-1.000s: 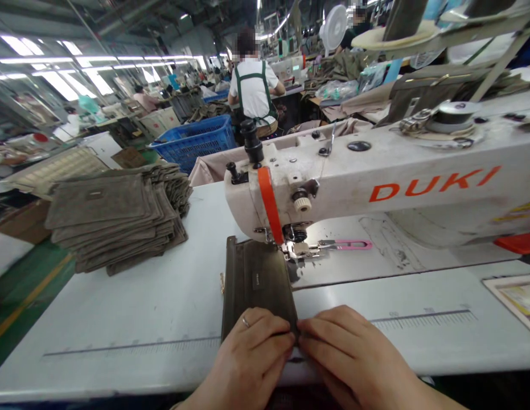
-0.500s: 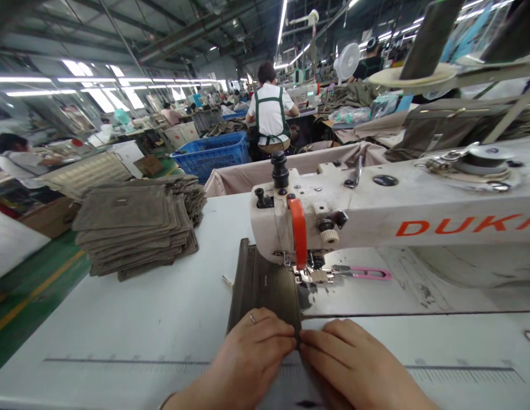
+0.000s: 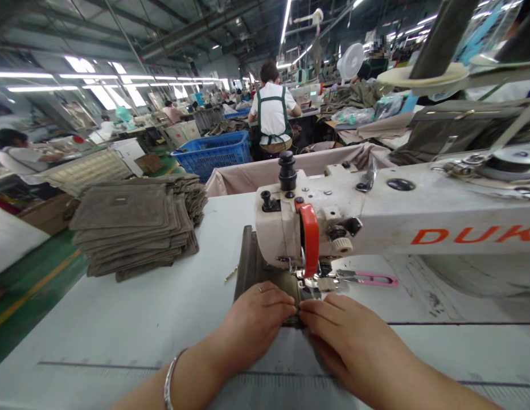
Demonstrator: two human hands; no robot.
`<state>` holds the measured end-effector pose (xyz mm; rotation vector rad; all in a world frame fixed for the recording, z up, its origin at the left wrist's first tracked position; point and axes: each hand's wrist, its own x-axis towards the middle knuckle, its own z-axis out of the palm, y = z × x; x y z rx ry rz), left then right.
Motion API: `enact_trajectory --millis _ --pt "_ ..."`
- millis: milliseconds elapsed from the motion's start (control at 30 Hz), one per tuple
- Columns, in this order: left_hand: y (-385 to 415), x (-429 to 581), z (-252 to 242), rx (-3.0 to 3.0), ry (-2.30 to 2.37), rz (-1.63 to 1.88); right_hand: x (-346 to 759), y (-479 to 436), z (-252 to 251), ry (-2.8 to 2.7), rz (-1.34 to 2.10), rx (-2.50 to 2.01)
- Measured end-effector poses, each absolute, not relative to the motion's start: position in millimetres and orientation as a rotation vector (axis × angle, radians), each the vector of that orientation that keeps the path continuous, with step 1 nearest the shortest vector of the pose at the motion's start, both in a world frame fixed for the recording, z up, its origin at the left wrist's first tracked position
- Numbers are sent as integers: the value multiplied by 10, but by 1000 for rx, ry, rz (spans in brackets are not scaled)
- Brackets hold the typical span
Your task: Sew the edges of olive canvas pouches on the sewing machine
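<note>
A dark olive fabric panel (image 3: 246, 265) lies flat under the head of a white sewing machine (image 3: 276, 228), its right edge at the presser foot (image 3: 318, 283). My left hand (image 3: 258, 319) rests on the panel's near part, thumb and fingertips pinched on its right edge. Fingertips almost meeting it, my right hand (image 3: 348, 336) pinches the same edge from the right, just in front of the foot. The fingers of both hands are closed. Part of the panel is hidden beneath the left hand and the machine head.
Stacked olive fabric pieces (image 3: 132, 228) sit on the left of the white table (image 3: 162, 324). Pink-handled thread snips (image 3: 373, 279) lie right of the foot, and a small brass-coloured piece (image 3: 231, 273) left of the panel. Behind are a blue crate (image 3: 213, 156) and a seated co-worker (image 3: 273, 111).
Both hands have moved forward toward the presser foot, and the panel has slid farther under the machine with them. The view has shifted slightly, with the machine now a little farther right.
</note>
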<state>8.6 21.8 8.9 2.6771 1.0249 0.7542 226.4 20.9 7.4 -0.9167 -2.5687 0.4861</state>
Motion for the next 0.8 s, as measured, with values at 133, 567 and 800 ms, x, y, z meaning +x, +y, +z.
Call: enact_trajectory --millis 133,567,800 --pt "332 76 77 2713 1062 706 2269 341 73 -2606 476 -938" --pt "656 56 39 2668 1281 665 2247 495 -60 -2565 276 -1024" --pt "704 29 -43 2646 1381 699 2241 505 -38 -2559 285 -1070"
